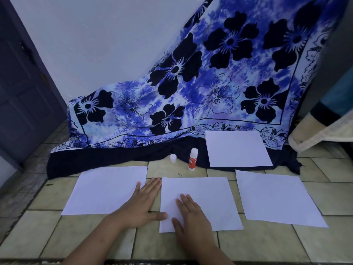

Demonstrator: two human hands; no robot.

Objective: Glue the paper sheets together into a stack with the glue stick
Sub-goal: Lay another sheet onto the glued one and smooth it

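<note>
This looks like a room in a home. The work lies on a tiled floor, a blue flowered cloth hangs against the plain white wall at the far side, a panelled door stands at the left, and a blanket edge shows at the right.

Four white sheets lie flat; uncapped glue stick upright.

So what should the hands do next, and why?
Probably the right hand should reach for the glue stick. It stands upright with its cap already off beside it, both hands lie flat and empty, and the four sheets are still spread apart, so the middle sheet looks ready for glue.
</note>
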